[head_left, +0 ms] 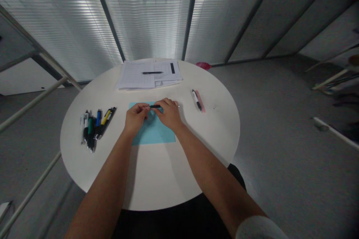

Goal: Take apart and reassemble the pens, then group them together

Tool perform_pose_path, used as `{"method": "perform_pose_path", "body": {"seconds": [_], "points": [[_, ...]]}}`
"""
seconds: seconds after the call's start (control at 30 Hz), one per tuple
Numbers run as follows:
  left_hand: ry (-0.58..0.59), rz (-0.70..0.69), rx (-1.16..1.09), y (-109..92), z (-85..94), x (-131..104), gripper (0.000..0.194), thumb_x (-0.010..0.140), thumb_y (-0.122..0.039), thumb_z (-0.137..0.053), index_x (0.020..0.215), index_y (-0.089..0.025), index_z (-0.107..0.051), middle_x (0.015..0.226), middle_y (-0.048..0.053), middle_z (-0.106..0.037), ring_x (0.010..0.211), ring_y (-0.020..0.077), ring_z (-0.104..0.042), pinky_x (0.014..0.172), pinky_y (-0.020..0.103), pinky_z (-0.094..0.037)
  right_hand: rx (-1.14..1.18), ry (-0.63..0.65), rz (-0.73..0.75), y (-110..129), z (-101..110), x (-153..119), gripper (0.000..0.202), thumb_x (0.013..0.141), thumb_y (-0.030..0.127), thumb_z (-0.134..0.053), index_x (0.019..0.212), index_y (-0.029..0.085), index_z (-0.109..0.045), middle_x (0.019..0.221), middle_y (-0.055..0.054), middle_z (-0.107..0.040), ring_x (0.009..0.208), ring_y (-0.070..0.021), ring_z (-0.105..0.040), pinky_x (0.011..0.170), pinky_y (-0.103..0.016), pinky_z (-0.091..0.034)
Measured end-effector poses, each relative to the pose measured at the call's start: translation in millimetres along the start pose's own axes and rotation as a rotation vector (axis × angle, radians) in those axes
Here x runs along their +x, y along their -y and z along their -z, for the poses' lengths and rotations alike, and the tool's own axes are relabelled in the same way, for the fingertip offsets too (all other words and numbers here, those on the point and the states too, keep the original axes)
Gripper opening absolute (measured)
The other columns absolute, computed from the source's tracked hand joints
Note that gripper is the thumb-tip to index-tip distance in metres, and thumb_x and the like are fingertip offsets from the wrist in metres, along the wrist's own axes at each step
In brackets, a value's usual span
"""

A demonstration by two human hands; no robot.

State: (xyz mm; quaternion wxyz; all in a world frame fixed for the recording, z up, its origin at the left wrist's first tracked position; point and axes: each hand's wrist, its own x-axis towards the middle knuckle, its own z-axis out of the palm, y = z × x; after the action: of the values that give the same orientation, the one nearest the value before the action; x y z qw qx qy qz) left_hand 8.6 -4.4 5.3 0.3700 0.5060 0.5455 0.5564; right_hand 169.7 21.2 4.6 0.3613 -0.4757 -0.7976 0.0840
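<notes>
Above a light blue sheet [153,134], both hands meet at a dark pen [155,106] held roughly level. My left hand [135,118] is closed, pinching the pen's left end between thumb and fingertips. My right hand [170,115] wraps its fingers round the other part of the pen and covers much of it. A small pale tip pokes out to the right of that hand. Whether the pen is whole or in parts between the fingers is too small to tell.
Several pens [91,129] lie grouped at the left of the round white table [157,194]. A white-and-black pen [196,100] rests by a pink strip [201,101] on the right. At the back, a black pen [152,72] lies across stacked papers [134,76].
</notes>
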Motion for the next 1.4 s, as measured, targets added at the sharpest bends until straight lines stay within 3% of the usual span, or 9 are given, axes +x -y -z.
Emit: {"method": "perform_pose_path", "body": {"seconds": [0.93,1.2,1.4], "points": [[0.006,0.059,-0.043,-4.3,0.0,-0.9,0.024,0.070,-0.034,-0.073,0.085,-0.015,-0.070,0.058,0.001,-0.059,0.050,0.0116,-0.051,0.052,0.025,-0.040,0.068,0.067,-0.032,1.2,0.9,3.1,0.019,0.088,0.039,-0.061,0.100,0.026,-0.068,0.101,-0.003,-0.065,0.102,-0.0199,-0.057,0.092,-0.036,-0.032],[0.011,0.011,0.000,-0.7,2.1,-0.5,0.024,0.078,-0.039,-0.067,0.081,-0.016,-0.068,0.061,0.002,-0.060,0.051,0.0114,-0.052,0.052,0.025,-0.040,0.156,0.039,-0.008,-1.0,-0.4,3.5,0.017,0.086,0.016,-0.055,0.101,0.023,-0.061,0.102,-0.003,-0.063,0.103,-0.0186,-0.056,0.092,-0.034,-0.038],[-0.011,0.041,-0.086,0.6,2.6,1.7,0.024,0.073,-0.036,-0.071,0.086,-0.016,-0.069,0.060,0.001,-0.059,0.049,0.0112,-0.052,0.051,0.025,-0.041,0.252,0.040,-0.006,-4.0,-2.7,4.2,0.010,0.086,0.018,-0.055,0.093,0.021,-0.060,0.100,-0.004,-0.057,0.097,-0.0160,-0.056,0.090,-0.030,-0.044]]}}
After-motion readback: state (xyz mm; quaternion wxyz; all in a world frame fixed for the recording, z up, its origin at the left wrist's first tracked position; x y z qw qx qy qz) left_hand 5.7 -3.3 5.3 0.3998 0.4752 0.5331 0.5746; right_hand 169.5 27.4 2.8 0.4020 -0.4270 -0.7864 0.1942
